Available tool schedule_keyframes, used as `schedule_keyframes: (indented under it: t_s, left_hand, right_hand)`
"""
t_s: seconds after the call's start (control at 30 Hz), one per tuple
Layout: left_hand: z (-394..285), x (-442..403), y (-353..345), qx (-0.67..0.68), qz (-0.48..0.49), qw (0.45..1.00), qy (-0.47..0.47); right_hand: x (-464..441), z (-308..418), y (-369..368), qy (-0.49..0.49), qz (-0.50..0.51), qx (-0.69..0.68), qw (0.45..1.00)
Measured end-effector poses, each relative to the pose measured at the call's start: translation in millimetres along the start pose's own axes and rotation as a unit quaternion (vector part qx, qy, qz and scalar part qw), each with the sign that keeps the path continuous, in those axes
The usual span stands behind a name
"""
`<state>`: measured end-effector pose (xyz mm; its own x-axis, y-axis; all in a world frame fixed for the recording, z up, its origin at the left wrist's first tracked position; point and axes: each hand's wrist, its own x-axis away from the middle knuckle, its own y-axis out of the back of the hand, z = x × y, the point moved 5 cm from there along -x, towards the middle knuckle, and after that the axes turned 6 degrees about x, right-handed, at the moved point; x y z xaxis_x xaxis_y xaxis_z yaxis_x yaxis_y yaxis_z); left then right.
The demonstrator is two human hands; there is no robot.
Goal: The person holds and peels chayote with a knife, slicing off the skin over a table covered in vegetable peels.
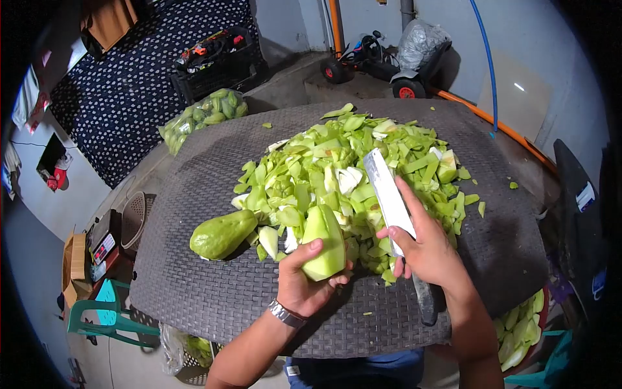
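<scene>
My left hand (304, 280), with a metal watch on its wrist, holds a partly peeled pale green chayote (324, 243) near the front of the table. In my right hand (424, 243) is a knife (391, 198); its broad blade points up and away, and its dark handle slants down below the palm. Behind both hands spreads a large heap of green peels and pale pieces (343, 162). One whole unpeeled chayote (223, 235) lies to the left of my left hand, touching the heap's edge.
The dark woven table (188, 292) fills the middle. Past its far left edge sits a plastic bag of chayotes (206, 117). A basin of pale slices (521, 330) stands below at the right, near a green chair (110, 314) at the left and a wheeled cart (389, 68) behind.
</scene>
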<state>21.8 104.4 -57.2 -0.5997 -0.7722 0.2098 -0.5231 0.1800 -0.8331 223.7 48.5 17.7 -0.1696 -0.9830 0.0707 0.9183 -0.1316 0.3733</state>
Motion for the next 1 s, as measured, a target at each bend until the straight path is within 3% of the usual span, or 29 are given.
schedule_keyframes:
  t_s: [0.33,0.53,0.7,1.0]
  left_hand:
    - [-0.1,4.7,-25.4,-0.065,0.009,0.998,-0.026]
    - [2.7,-2.5,-18.4,-0.04,0.005,0.999,-0.032]
    - [1.5,-3.3,-20.5,-0.045,0.026,0.998,-0.041]
    - [0.5,2.9,-27.7,-0.074,0.002,0.995,-0.063]
  right_hand:
    - [-4.6,0.1,1.6,-0.023,0.006,-0.004,1.0]
    - [14.2,17.6,-31.3,0.097,0.05,-0.049,0.993]
    - [14.3,17.8,-36.6,0.187,-0.003,-0.008,0.982]
    - [12.1,15.7,-34.7,0.158,-0.006,-0.017,0.987]
